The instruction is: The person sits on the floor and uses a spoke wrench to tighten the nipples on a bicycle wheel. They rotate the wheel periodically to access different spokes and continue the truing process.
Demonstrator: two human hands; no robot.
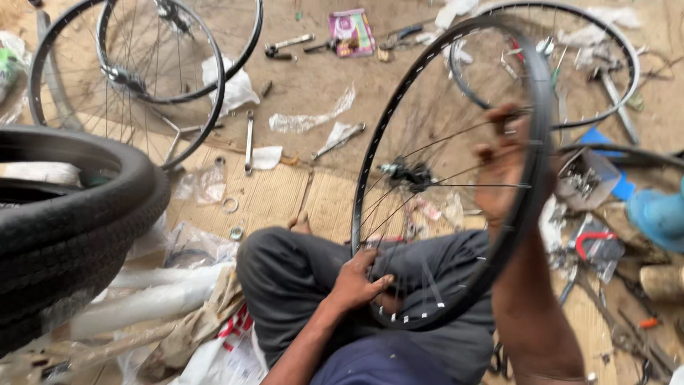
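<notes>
Black metal spoked bicycle wheel rim [399, 114] stands upright over the person's lap, its hub [407, 172] central. Right hand [507, 165] is clamped on the rim's right side; left hand [356, 281] grips its lower edge. 3 more spoked rims [214, 78] and 2 black rubber tyres [85, 214] lie on the floor [306, 85].

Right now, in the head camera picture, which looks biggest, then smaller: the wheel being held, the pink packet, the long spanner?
1. The black wheel rim in the right hand, though it is nearest the camera.
2. The long spanner.
3. The pink packet, though it lies farthest away, so this place is unsure.
</notes>
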